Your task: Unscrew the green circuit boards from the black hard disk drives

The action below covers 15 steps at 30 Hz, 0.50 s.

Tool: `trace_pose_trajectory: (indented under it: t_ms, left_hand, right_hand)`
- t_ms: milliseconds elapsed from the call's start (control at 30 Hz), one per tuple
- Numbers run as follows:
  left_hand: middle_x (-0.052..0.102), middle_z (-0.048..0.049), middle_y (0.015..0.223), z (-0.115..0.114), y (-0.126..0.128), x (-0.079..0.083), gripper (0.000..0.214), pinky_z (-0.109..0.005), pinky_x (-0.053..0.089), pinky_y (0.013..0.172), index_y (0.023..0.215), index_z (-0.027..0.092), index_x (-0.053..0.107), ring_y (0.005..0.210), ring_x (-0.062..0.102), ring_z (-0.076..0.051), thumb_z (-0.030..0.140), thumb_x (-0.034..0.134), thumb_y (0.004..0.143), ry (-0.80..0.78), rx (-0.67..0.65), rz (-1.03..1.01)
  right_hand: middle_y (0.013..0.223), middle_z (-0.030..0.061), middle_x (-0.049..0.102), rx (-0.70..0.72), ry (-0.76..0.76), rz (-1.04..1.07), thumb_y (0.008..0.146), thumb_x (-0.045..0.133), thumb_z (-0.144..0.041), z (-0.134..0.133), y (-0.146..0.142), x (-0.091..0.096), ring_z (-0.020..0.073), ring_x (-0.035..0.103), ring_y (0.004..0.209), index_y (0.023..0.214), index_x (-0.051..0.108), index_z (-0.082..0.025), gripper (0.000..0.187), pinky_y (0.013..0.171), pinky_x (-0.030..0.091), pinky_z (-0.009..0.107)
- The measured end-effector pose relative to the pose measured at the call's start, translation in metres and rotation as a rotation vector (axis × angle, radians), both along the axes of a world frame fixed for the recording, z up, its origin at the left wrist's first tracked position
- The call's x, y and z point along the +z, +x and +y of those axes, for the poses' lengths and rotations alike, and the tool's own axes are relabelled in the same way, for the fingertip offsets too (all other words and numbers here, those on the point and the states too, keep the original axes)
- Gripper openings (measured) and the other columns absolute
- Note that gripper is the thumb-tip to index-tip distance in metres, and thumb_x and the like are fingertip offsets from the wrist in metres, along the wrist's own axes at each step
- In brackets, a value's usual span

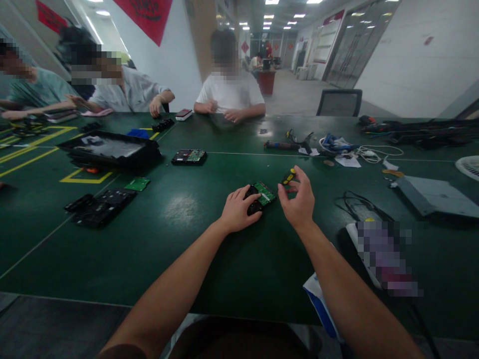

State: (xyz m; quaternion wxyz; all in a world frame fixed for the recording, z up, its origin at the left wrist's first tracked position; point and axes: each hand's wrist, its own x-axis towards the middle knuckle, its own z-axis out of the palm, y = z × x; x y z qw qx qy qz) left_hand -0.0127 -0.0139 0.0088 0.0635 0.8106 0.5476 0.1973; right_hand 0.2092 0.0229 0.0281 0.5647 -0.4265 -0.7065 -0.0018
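A black hard drive with a green circuit board [266, 193] lies on the green table in front of me. My left hand [239, 208] is over its near left side, fingers curled around the edge and holding it against the tabletop. Just right of the drive, my right hand [299, 199] is raised and pinches a small black-and-yellow screwdriver [288, 176] between thumb and fingers. The handle shows; I cannot make out its tip. A second drive-like unit with a circuit board [189, 156] lies farther off to the left.
To the left are a black plastic casing [107, 205], a loose green board [137, 184] and a large black tray [108, 148]. Cables [339, 144], a grey metal box [439, 197] and a blurred-out object [385, 257] lie at right. Several people sit across the table.
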Motion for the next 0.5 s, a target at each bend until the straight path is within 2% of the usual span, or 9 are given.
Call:
trace_pose_trajectory:
  t_ms: [100, 300, 500]
  left_hand:
    - [0.036, -0.0103, 0.167, 0.0, 0.0001, -0.0008, 0.064, -0.056, 0.033, 0.119, 0.147, 0.032, 0.058, 0.151, 0.035, -0.037, 0.054, 0.07, 0.088, 0.0, -0.002, -0.003]
    - [0.035, -0.0104, 0.168, 0.0, 0.0, -0.0004, 0.064, -0.057, 0.034, 0.118, 0.148, 0.032, 0.058, 0.152, 0.035, -0.037, 0.054, 0.069, 0.089, 0.0, -0.007, -0.007]
    - [0.035, -0.0102, 0.168, 0.0, -0.0003, 0.0008, 0.064, -0.057, 0.033, 0.119, 0.147, 0.031, 0.058, 0.151, 0.035, -0.038, 0.054, 0.071, 0.088, -0.004, -0.012, -0.011]
  right_hand:
    - [0.139, 0.0138, 0.059, -0.005, 0.013, -0.01, 0.092, 0.07, -0.027, 0.0005, 0.0013, 0.0002, 0.0222, 0.072, 0.089, 0.153, 0.041, -0.028, 0.068, 0.073, 0.067, 0.041]
    - [0.138, 0.0143, 0.06, 0.036, 0.021, -0.02, 0.095, 0.063, -0.021, -0.0003, -0.0005, 0.0001, 0.0238, 0.072, 0.096, 0.157, 0.036, -0.027, 0.068, 0.088, 0.065, 0.048]
    - [0.13, 0.0126, 0.056, 0.021, 0.041, -0.022, 0.091, 0.068, -0.021, -0.0014, -0.0001, 0.0034, 0.0227, 0.067, 0.092, 0.154, 0.041, -0.029, 0.069, 0.078, 0.066, 0.044]
